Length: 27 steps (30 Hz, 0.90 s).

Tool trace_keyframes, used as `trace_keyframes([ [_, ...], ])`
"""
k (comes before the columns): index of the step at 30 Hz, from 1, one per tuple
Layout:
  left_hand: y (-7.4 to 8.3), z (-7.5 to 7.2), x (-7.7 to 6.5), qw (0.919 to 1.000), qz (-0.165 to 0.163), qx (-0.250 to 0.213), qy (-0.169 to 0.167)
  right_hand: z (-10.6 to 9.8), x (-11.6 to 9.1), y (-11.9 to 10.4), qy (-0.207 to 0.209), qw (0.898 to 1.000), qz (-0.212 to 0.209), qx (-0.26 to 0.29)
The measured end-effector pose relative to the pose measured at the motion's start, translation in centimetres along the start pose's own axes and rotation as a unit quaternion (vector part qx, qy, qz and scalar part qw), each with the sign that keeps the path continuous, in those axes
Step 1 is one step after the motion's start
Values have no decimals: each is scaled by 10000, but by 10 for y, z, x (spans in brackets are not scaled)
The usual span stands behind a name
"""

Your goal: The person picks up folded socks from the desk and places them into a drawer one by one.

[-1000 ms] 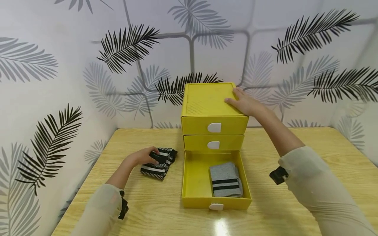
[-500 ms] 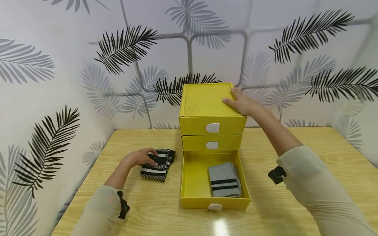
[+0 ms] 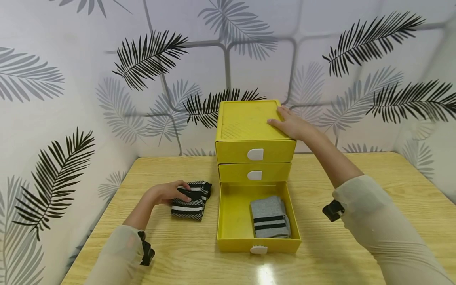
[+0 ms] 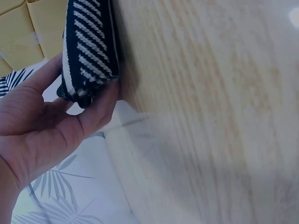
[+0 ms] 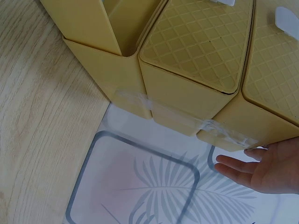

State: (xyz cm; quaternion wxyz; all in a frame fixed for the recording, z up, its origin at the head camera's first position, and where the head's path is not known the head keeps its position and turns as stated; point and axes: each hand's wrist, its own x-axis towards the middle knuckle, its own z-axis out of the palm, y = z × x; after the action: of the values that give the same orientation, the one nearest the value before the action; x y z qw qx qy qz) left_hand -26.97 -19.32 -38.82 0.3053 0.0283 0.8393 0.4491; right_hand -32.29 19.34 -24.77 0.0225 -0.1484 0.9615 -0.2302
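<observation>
A folded black-and-white striped knit sock (image 3: pixel 189 208) lies on the table left of the yellow drawer unit (image 3: pixel 249 118). My left hand (image 3: pixel 169 192) grips it from its left side, thumb and fingers on opposite faces; the left wrist view shows the sock's end (image 4: pixel 91 51) between them. The bottom drawer (image 3: pixel 231 221) is pulled out. Inside it, toward the right, sits a folded grey sock (image 3: pixel 269 217) with two black stripes. My right hand (image 3: pixel 292 124) rests on the unit's top right edge, fingers extended; in the right wrist view the fingers (image 5: pixel 236 170) reach past its side.
Two closed drawers with white handles, the top one (image 3: pixel 231 151) and the middle one (image 3: pixel 233 172), sit above the pulled-out one. The wood table (image 3: pixel 178 253) runs back to a wall (image 3: pixel 142 118) with leaf patterns. Clear tape (image 5: pixel 205 125) runs along the unit's side.
The striped sock has slid slightly toward the drawer with my left hand on it. My right hand stays on the unit. The head view has shifted a little.
</observation>
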Motion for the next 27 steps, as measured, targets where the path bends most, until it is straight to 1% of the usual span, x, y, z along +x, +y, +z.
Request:
trace_keyframes([
  [9, -3, -1, 0, 9995, 219, 96, -199, -2, -1, -1, 29, 10000, 44, 15],
  [15, -4, -4, -4, 9990, 262, 216, -275, 0, -1, -2, 15, 10000, 30, 52],
  [18, -4, -4, -4, 9989, 315, 184, -297, 0, -2, -2, 21, 10000, 33, 28],
  [23, -7, -3, -2, 9989, 399, -127, -217, 0, -3, -1, -24, 10000, 61, 24],
  [27, -14, -2, 2, 9968, 440, -625, -243, -1, -3, -2, -28, 10000, 36, 38],
])
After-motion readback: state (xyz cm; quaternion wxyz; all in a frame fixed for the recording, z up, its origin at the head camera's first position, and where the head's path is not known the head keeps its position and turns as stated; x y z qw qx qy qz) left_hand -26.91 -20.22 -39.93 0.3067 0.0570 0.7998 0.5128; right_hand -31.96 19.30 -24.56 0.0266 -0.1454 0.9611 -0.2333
